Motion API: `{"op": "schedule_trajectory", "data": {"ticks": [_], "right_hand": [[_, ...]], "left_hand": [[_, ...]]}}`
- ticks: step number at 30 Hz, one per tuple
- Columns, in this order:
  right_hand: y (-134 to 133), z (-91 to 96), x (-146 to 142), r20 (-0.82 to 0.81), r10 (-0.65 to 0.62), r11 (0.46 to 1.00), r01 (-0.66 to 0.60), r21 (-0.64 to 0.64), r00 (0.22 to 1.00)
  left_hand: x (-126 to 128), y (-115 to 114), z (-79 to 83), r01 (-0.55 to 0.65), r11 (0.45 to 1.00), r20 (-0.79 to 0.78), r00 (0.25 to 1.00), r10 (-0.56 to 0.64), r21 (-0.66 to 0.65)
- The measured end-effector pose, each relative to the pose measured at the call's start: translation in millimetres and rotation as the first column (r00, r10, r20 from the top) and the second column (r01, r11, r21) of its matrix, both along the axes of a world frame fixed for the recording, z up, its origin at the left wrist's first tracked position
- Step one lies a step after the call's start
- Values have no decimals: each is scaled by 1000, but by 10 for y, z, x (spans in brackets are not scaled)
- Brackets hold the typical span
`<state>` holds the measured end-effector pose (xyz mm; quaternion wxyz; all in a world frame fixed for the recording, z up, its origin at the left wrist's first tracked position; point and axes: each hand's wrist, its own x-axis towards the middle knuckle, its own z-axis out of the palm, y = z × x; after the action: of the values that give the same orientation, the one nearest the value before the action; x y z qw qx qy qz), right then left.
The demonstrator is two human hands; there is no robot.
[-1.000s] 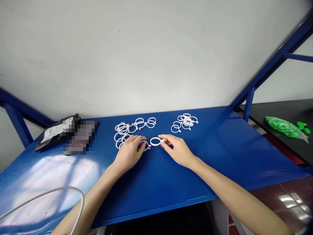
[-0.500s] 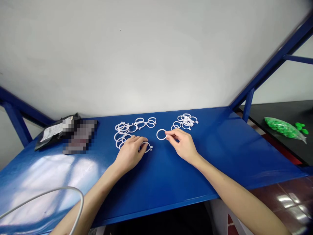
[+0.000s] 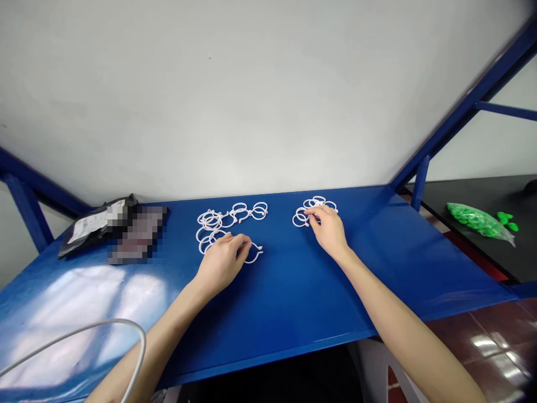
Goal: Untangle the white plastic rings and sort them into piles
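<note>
Two groups of white plastic rings lie on a blue table [image 3: 293,296]. The bigger group of rings [image 3: 229,218] is at the back middle-left, and a smaller pile of rings [image 3: 312,210] lies to the right. My left hand [image 3: 222,263] rests by the bigger group, its fingers closed on one white ring [image 3: 253,254] that lies on the table. My right hand [image 3: 329,229] reaches to the smaller pile with its fingertips pinched at a ring on the pile's front edge.
A black packet with a white label [image 3: 98,224] lies at the table's back left. A white cable [image 3: 84,336] curves over the near left corner. A bag of green pieces [image 3: 478,219] sits on a dark surface to the right. Blue frame bars rise on both sides.
My right hand carried a white ring from the table's middle back and right to the smaller pile. My left hand stayed on its ring by the bigger group.
</note>
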<state>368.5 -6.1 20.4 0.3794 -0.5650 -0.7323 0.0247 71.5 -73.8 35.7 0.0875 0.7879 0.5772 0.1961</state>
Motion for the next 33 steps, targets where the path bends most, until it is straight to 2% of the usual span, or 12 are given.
{"op": "schedule_trajectory", "data": {"ticks": [5,7,9,10,12,13,15,18,21,23,28,33], "right_hand": [[-2,40,20,18,-113,993,113,14,993],[-118,106,-86,-71,-26,999,24,-32,997],[-284,162,-247,-236,151,962,-198,-188,960],[-373,177,-338,-352,220,888,-337,-314,910],[-532,177,-514,-570,258,644,-579,-500,780],[-592,164,-587,-628,246,551,-640,-536,738],[-660,130,-684,-711,189,444,-704,-554,678],[-668,108,-706,-813,63,378,-768,-517,579],[-646,138,-657,-872,-34,350,-811,-468,489],[-642,169,-631,-882,-45,364,-814,-452,469],[-648,223,-616,-897,-7,418,-813,-404,442],[-663,235,-624,-909,77,467,-820,-331,411]], "left_hand": [[14,-15,8,-25,997,11,1000,25,72],[40,-29,10,-15,979,25,1000,10,202],[76,-50,11,-4,933,44,999,-12,361],[94,-62,12,8,905,49,998,-32,426],[129,-85,11,55,857,42,995,-88,513],[144,-95,10,88,835,29,992,-124,542],[167,-112,10,171,794,-11,979,-202,583],[182,-127,20,285,742,-66,949,-309,606],[180,-135,38,359,728,-60,914,-402,584],[177,-140,45,381,738,-9,891,-453,556],[175,-157,42,390,775,137,847,-514,498],[165,-173,13,363,800,140,868,-477,477]]}}
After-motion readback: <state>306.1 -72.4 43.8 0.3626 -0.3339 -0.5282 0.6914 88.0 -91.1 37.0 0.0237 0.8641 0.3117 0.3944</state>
